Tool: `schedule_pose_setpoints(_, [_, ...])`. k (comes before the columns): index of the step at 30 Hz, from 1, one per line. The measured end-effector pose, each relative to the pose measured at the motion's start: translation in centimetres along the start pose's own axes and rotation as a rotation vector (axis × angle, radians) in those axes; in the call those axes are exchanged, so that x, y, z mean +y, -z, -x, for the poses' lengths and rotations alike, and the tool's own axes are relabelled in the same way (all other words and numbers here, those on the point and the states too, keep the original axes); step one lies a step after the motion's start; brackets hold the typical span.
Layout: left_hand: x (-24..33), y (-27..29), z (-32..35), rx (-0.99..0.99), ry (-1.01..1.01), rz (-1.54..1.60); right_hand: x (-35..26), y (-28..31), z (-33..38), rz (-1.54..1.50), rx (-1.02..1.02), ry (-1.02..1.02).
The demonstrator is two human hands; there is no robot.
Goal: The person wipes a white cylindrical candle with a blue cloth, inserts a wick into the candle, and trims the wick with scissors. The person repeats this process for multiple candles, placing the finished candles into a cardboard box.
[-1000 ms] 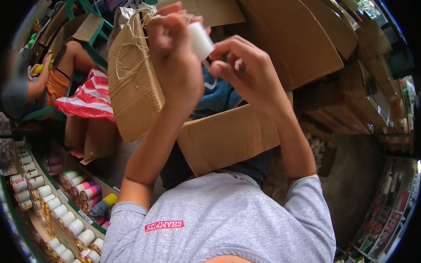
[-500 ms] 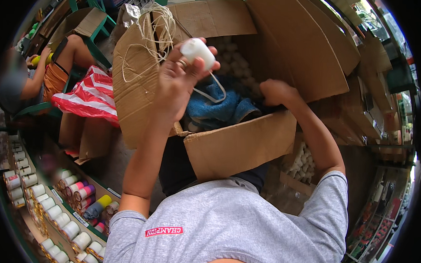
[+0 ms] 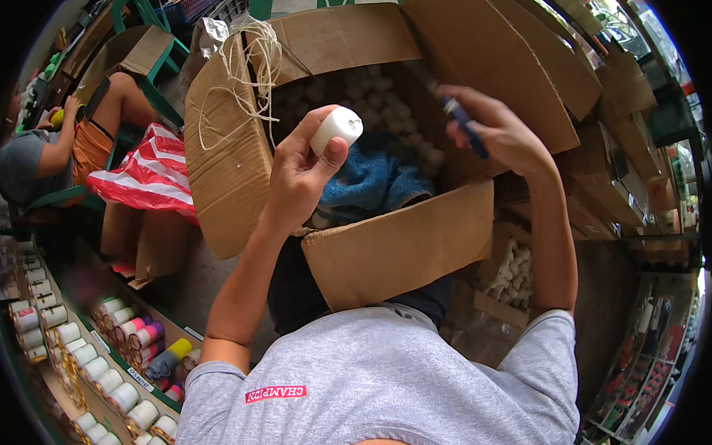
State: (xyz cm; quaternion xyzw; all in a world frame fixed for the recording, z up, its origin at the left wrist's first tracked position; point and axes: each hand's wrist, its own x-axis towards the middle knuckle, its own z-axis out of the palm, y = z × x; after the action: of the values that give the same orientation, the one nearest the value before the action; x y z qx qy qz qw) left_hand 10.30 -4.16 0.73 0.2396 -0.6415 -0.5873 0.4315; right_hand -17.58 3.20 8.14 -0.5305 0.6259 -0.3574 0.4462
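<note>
My left hand (image 3: 303,158) is closed around a short white candle (image 3: 337,130), held above the large cardboard box, with a small dark mark at the centre of its end. My right hand (image 3: 498,127) grips a blue-handled tool (image 3: 464,126) over the box's right side. Motion blurs its thin far end, so its exact kind is unclear. Inside the cardboard box (image 3: 396,245) lies a crumpled blue towel (image 3: 378,175), with many small white pieces (image 3: 379,100) behind it. A bundle of white cord (image 3: 260,57) hangs over the box's left flap.
At lower left stand rows of white candles (image 3: 123,395) and coloured ones. A red-and-white striped bag (image 3: 146,171) lies left of the box, near a seated person (image 3: 48,155). A smaller box of white pieces (image 3: 514,272) is at right, below stacked cartons (image 3: 605,182).
My right hand has risen out of the box, now showing the blue-handled tool. My left hand has lowered slightly and turned the candle. The cord loop beneath it no longer shows.
</note>
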Motion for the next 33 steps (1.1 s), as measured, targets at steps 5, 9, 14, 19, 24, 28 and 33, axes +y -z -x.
schedule_pose_setpoints(5, [0.2,-2.1,-0.3,-0.16,0.087,0.115,-2.5,-4.3,2.0,-0.618,0.41,0.871])
schedule_pose_setpoints(9, [1.1,-2.2,0.0,-0.21,0.112,0.093,-0.4,-8.3,3.0,-0.395,0.452,0.881])
schedule_pose_setpoints(14, [1.7,-1.8,0.5,-0.211,0.107,0.058,-1.6,-7.8,3.3,-0.485,0.576,1.056])
schedule_pose_setpoints(19, [2.0,-1.9,0.7,-0.259,0.125,0.079,-1.2,-7.7,3.8,-0.447,0.453,1.011])
schedule_pose_setpoints(24, [2.0,-1.9,0.7,-0.314,0.165,0.062,-0.6,-8.5,5.0,-0.134,0.39,0.848])
schedule_pose_setpoints(28, [2.6,-1.9,1.0,-0.309,0.099,0.049,-1.5,-8.2,4.2,-0.417,0.367,1.072])
schedule_pose_setpoints(33, [2.2,-2.1,1.9,-0.288,0.087,0.005,-0.5,-8.5,4.1,-0.49,0.277,1.062])
